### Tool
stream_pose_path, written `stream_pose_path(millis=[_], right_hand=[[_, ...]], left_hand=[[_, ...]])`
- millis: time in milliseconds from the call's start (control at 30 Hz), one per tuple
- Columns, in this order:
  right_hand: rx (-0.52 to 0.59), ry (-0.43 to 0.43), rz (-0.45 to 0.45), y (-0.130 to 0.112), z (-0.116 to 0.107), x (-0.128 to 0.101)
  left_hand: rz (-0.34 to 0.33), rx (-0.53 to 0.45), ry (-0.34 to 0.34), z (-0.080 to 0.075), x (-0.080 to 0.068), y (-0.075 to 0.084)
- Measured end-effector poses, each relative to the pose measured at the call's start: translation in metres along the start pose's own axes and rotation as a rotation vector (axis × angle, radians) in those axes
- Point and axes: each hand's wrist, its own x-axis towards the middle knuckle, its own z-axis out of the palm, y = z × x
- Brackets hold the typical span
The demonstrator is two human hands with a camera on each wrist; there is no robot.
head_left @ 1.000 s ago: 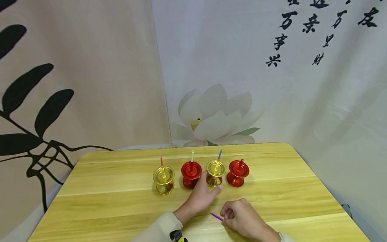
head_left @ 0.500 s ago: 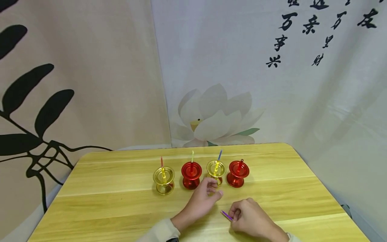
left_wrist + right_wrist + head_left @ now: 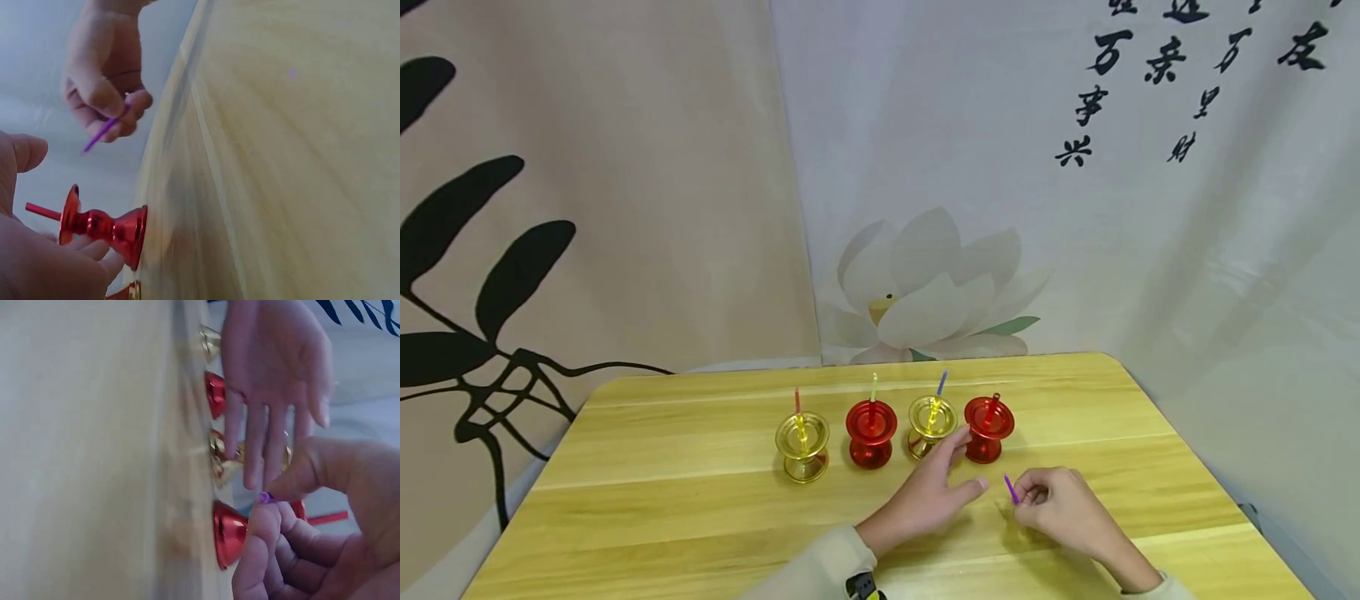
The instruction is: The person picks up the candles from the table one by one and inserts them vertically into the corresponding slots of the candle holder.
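My right hand (image 3: 1067, 507) pinches a thin purple candle (image 3: 1011, 489) between thumb and fingertips, over the table right of centre. My left hand (image 3: 928, 493) reaches forward with its fingers extended, beside the rightmost red candle holder (image 3: 987, 421). In the left wrist view, the fingers lie close to that red holder (image 3: 119, 232); whether they touch it I cannot tell. A short red tube (image 3: 42, 211) rises from its dish, with no candle showing in it. Just left stands a gold candle holder (image 3: 921, 442) bearing a blue candle (image 3: 942, 383), partly covered by my left hand.
Further left along the row are a red candle holder (image 3: 871, 454) with a pale yellow-green candle (image 3: 874, 387) and a gold candle holder (image 3: 805, 468) with a red candle (image 3: 797, 400). All stand on a wooden table (image 3: 662, 500). A printed curtain (image 3: 700, 208) hangs behind.
My left hand has moved from the gold holder with the blue candle rightward to the rightmost red holder. My right hand has moved right and forward, and the purple candle has turned steeper.
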Motion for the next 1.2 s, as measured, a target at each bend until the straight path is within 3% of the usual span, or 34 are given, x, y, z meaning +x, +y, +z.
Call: stream_pose_path(millis=[367,700,1200], right_hand=[[0.042,0.121,0.071,-0.009,-0.023,0.009],[0.025,0.206,0.031,-0.024,-0.033,0.031],[0.032,0.28,-0.034,-0.036,-0.043,0.062]], left_hand=[[-0.003,0.012,0.071,0.021,0.026,-0.006],[0.002,-0.014,0.146,0.035,0.049,-0.008],[0.005,-0.074,0.262,0.046,0.064,-0.009]])
